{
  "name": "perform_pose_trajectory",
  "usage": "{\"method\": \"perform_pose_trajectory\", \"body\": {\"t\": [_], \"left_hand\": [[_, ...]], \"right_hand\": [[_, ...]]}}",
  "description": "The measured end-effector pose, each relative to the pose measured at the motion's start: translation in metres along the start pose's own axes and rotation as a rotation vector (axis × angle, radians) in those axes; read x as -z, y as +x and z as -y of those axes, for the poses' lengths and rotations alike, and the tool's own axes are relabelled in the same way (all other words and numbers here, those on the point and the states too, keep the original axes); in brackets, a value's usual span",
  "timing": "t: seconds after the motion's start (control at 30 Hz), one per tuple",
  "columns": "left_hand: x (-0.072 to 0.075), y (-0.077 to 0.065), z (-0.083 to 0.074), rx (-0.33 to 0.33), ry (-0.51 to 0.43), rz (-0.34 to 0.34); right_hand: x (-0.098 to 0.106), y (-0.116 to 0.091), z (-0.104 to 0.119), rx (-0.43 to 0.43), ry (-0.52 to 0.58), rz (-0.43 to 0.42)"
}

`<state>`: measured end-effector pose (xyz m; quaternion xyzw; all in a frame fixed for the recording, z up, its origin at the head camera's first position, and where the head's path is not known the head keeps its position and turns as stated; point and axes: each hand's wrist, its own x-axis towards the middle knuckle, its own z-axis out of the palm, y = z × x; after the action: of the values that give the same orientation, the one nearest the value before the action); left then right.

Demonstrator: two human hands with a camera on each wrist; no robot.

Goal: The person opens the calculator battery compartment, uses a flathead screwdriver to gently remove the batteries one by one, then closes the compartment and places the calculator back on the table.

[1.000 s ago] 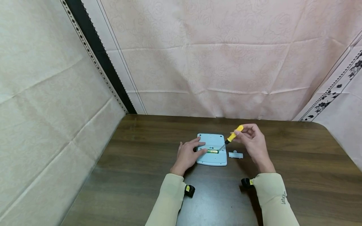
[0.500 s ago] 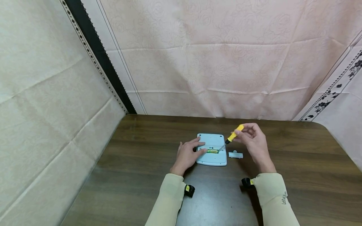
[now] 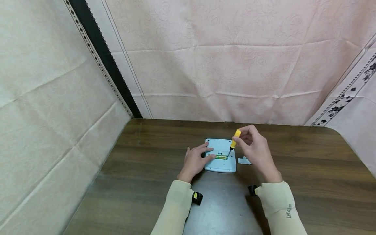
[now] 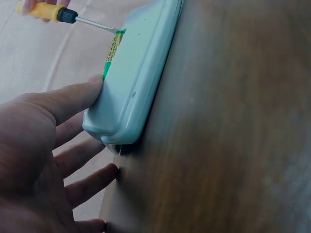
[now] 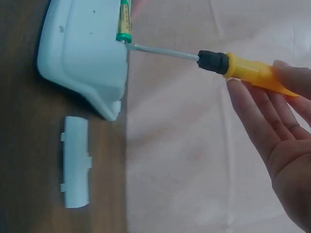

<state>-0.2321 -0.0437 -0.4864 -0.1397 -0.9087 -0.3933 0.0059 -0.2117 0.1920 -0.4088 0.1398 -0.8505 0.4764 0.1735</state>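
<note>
A light blue flat device [image 3: 218, 167] lies back side up on the table, its battery slot uncovered. A green and gold battery [image 3: 222, 157] sits in the slot. My left hand [image 3: 196, 160] rests at the device's left side with fingers spread; its thumb presses at the battery's left end, as the left wrist view shows. My right hand [image 3: 257, 148] pinches a screwdriver by its yellow handle [image 5: 250, 70]. The screwdriver's metal shaft [image 5: 163, 52] reaches down to the battery's right end. To the right of the device lies a small light blue battery cover [image 5: 77, 162], partly overlapped by my right hand in the head view.
The brown wooden table [image 3: 141, 182] has its back edge just beyond the device. Pale patterned cloth [image 3: 235, 65] hangs behind it, and another cloth [image 3: 58, 114] stands along the left side.
My right hand has shifted left and raised the screwdriver's handle, so the screwdriver stands more upright. The tip stays at the battery's right end. My left hand has kept its place.
</note>
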Motion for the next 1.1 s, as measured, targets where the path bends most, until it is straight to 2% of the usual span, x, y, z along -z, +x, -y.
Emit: {"method": "perform_pose_trajectory", "body": {"t": [0.2,0.63,0.8,1.1], "left_hand": [[0.0,0.0,-0.002,0.007,0.0,0.004],[0.0,0.0,-0.001,0.011,0.002,0.0],[0.0,0.0,-0.001,0.014,-0.008,-0.004],[-0.001,0.0,0.0,0.015,-0.016,-0.006]], "right_hand": [[-0.01,0.0,0.013,0.061,-0.086,0.033],[-0.015,0.0,0.019,0.041,-0.116,0.054],[-0.011,0.001,0.012,0.015,-0.082,0.026],[0.0,0.001,-0.01,-0.082,0.059,-0.021]]}}
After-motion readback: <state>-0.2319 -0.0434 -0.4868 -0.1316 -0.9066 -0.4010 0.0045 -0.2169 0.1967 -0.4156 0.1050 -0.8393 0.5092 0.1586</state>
